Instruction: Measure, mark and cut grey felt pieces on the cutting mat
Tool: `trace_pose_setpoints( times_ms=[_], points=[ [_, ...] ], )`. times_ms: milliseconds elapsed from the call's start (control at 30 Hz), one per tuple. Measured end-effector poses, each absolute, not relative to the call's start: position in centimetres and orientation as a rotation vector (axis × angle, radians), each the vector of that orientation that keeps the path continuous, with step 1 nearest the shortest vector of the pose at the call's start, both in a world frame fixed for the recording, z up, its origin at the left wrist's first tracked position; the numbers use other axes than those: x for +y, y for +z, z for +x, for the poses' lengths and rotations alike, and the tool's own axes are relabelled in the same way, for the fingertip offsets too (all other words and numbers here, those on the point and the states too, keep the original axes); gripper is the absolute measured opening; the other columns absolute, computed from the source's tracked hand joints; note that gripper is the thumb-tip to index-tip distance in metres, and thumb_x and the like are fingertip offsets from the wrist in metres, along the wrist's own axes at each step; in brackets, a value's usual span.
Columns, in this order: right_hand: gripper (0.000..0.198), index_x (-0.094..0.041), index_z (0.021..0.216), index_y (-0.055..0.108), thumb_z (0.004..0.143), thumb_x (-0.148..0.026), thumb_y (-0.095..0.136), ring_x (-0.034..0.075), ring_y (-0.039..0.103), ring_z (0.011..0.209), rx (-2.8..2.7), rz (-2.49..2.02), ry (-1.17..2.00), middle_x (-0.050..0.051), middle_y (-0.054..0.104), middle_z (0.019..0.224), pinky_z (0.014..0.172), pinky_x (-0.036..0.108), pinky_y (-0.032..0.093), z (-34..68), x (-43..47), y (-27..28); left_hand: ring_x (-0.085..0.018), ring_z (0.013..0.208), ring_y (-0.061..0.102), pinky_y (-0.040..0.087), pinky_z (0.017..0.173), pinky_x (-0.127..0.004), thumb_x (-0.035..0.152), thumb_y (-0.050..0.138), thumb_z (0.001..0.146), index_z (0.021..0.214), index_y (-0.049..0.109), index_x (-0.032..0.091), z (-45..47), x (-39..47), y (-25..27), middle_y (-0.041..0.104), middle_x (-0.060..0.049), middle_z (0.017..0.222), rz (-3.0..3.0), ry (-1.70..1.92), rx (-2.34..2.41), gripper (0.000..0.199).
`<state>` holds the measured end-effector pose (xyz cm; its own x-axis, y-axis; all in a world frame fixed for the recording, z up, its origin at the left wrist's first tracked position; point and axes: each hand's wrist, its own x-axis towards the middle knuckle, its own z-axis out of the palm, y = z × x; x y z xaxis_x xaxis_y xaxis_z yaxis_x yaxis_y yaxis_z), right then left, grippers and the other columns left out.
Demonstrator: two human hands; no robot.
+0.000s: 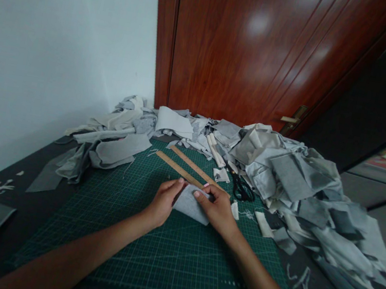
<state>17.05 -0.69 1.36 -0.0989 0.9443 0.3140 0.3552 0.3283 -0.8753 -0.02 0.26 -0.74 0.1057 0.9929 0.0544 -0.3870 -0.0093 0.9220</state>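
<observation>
Green cutting mat (165,263), gridded, on a dark table (34,207). Grey cloth (189,208), one piece, over the mat's middle. Left hand (163,202): pinching the cloth's left edge. Right hand (219,210): gripping its right side, thumb on top. Wooden rulers (175,166), two, beyond the hands. Black scissors (242,191), right of the rulers. Cloth heap (289,178), far right. Reddish-brown door (231,47), farthest.

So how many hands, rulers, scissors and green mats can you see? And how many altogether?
Hands (left hand, right hand): 2
Wooden rulers: 2
Pairs of scissors: 1
Green mats: 1
Total: 6
</observation>
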Motion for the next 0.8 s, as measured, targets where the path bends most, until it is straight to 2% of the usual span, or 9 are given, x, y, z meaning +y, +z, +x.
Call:
trace_pose_setpoints(
  times_ms=[100, 267, 400, 500, 633, 700, 800],
  points=[
    [0.034, -0.022, 0.069, 0.062, 0.084, -0.051, 0.069, 0.017, 0.052, 0.064, -1.608, -1.176, 0.847, 0.0, 0.059, 0.066, 0.057, 0.027, 0.038, 17.1, -0.7, 1.6, -0.017, 0.067, 0.058, 0.045, 0.059, -0.027, 0.067, 0.069, 0.08, 0.085, 0.071, 0.014, -0.1, 0.2, -0.5, 0.066, -0.004, 0.073, 0.999, 1.324, 0.814, 0.053],
    [0.036, -0.021, 0.069, 0.062, 0.085, -0.053, 0.069, 0.015, 0.048, 0.061, -1.611, -1.161, 0.893, -0.001, 0.057, 0.066, 0.055, 0.026, 0.036, 17.0, -0.8, 1.8, -0.011, 0.058, 0.047, 0.035, 0.054, -0.023, 0.05, 0.079, 0.075, 0.072, 0.067, 0.016, -0.4, 0.1, -0.1, 0.056, 0.002, 0.063, 1.209, 1.342, 0.879, 0.037],
    [0.027, -0.021, 0.085, 0.068, 0.085, -0.048, 0.071, 0.017, 0.055, 0.072, -1.6, -1.072, 0.877, 0.0, 0.064, 0.077, 0.064, 0.028, 0.04, 16.7, -0.9, 1.5, -0.01, 0.055, 0.04, 0.031, 0.052, -0.023, 0.052, 0.072, 0.081, 0.067, 0.063, 0.016, -0.4, 0.1, -0.2, 0.049, 0.004, 0.059, 1.246, 1.305, 0.905, 0.04],
    [0.027, -0.021, 0.083, 0.068, 0.085, -0.048, 0.071, 0.017, 0.055, 0.072, -1.576, -0.993, 0.952, 0.001, 0.064, 0.078, 0.066, 0.028, 0.042, 16.4, -0.7, 1.0, -0.01, 0.055, 0.039, 0.03, 0.051, -0.023, 0.055, 0.07, 0.082, 0.067, 0.061, 0.016, -0.3, 0.0, -0.5, 0.049, 0.003, 0.06, 1.261, 1.249, 0.903, 0.043],
    [0.031, -0.02, 0.077, 0.066, 0.084, -0.05, 0.072, 0.016, 0.053, 0.068, -1.512, -0.989, 0.995, 0.0, 0.06, 0.072, 0.064, 0.028, 0.042, 16.3, -0.6, 0.6, -0.011, 0.056, 0.042, 0.032, 0.052, -0.024, 0.056, 0.064, 0.087, 0.069, 0.061, 0.015, -0.1, -0.2, -0.6, 0.052, 0.002, 0.062, 1.294, 1.241, 0.875, 0.044],
    [0.034, -0.02, 0.078, 0.068, 0.084, -0.054, 0.071, 0.016, 0.052, 0.068, -1.48, -1.008, 1.023, 0.0, 0.061, 0.073, 0.063, 0.028, 0.041, 16.3, -0.6, 0.7, -0.013, 0.059, 0.048, 0.037, 0.054, -0.024, 0.052, 0.06, 0.091, 0.075, 0.065, 0.015, -0.1, -0.4, -0.3, 0.058, 0.0, 0.066, 1.346, 1.267, 0.886, 0.04],
    [0.036, -0.021, 0.08, 0.07, 0.083, -0.057, 0.071, 0.016, 0.05, 0.065, -1.403, -1.018, 1.095, 0.0, 0.061, 0.073, 0.059, 0.027, 0.039, 16.2, -0.8, 0.8, -0.019, 0.082, 0.063, 0.048, 0.071, -0.029, 0.038, 0.062, 0.09, 0.096, 0.07, 0.017, -0.2, -0.6, 0.2, 0.07, -0.005, 0.091, 1.522, 1.398, 0.939, 0.023]
  ],
)
